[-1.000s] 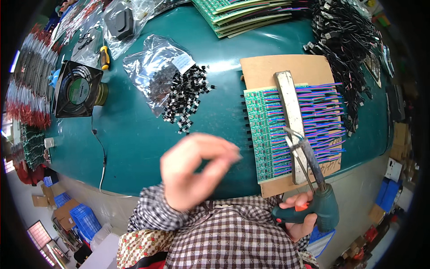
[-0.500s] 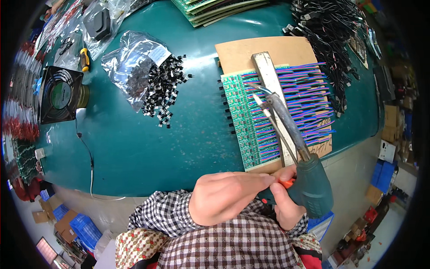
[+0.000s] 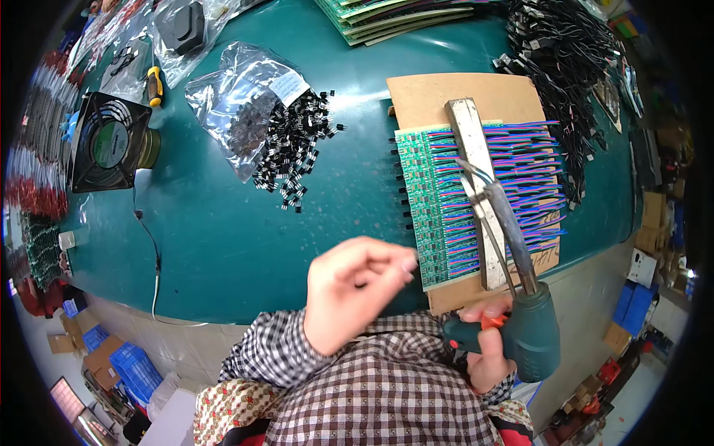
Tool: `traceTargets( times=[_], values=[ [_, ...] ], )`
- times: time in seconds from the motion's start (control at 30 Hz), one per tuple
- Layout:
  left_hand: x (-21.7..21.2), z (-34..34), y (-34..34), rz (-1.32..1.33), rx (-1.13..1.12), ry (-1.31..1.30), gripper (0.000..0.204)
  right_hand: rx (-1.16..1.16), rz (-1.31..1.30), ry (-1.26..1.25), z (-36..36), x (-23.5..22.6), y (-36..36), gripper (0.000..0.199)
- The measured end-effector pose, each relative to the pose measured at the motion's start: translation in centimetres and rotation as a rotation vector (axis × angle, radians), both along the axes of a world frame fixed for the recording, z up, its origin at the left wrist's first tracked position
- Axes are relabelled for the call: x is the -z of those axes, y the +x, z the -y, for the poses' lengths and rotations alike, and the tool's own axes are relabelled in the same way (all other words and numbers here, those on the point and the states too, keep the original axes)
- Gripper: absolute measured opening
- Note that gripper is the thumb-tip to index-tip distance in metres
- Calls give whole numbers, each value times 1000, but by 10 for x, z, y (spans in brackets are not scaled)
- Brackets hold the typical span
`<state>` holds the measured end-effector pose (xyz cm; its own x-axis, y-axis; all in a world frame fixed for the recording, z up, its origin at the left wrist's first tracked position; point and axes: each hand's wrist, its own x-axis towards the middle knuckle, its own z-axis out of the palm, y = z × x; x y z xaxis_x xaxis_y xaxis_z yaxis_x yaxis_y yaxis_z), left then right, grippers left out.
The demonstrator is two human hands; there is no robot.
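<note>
My right hand is wrapped round a green soldering gun with an orange trigger. Its metal barrel and thin feed tube point up and away, over a flat metal bar. Beneath the bar lies a row of green circuit boards on a brown board. Red, blue and black wires run from the boards to the right, and small black parts stick out along their left edge. My left hand hovers left of the boards' near corner, its fingertips pinched together; anything between them is too small to make out.
Small black components spill from a clear plastic bag left of the boards. A black fan with a cord and a yellow screwdriver lie farther left. Stacked boards and black cables occupy the far side.
My left hand has moved away from the soldering gun, up and to the left over the table edge. My right hand still grips the gun. The whole view has shifted slightly.
</note>
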<state>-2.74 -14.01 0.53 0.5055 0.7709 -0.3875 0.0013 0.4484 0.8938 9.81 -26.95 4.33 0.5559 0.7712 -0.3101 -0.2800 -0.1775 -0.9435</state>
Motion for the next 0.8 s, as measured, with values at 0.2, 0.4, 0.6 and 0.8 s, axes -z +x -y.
traceTargets(
  times=[0.2,0.4,0.6,0.8],
  values=[
    [10,-12,10,13,-44,-201,13,-123,77,31,22,4,8,42],
    [11,-16,13,17,-9,-302,12,-149,-2,-45,37,5,9,45],
    [12,-20,12,11,49,-303,10,-1,18,-92,44,5,2,49],
    [10,-22,11,3,65,-319,9,4,-84,-140,54,6,6,53]
  ],
)
